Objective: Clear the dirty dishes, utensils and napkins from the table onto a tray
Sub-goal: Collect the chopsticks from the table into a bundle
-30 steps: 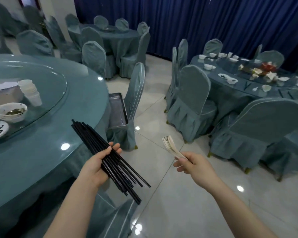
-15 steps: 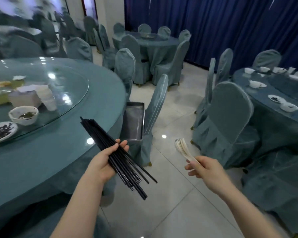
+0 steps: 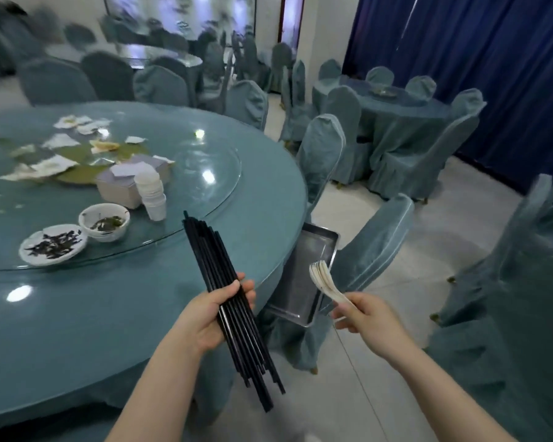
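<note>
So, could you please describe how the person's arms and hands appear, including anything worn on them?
Both forearms are bare as far as the frame shows: no sleeves or cuffs visible. The left hand and right hand wear no gloves, and no watch, bracelet or ring can be seen on the wrists or fingers in view. Nails appear short and unpainted, though the picture is slightly soft.

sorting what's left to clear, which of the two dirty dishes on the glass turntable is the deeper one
The white bowl with greenish scraps, next to the stack of white cups. The other, nearer the table edge, is a flat plate strewn with dark scraps.
</note>
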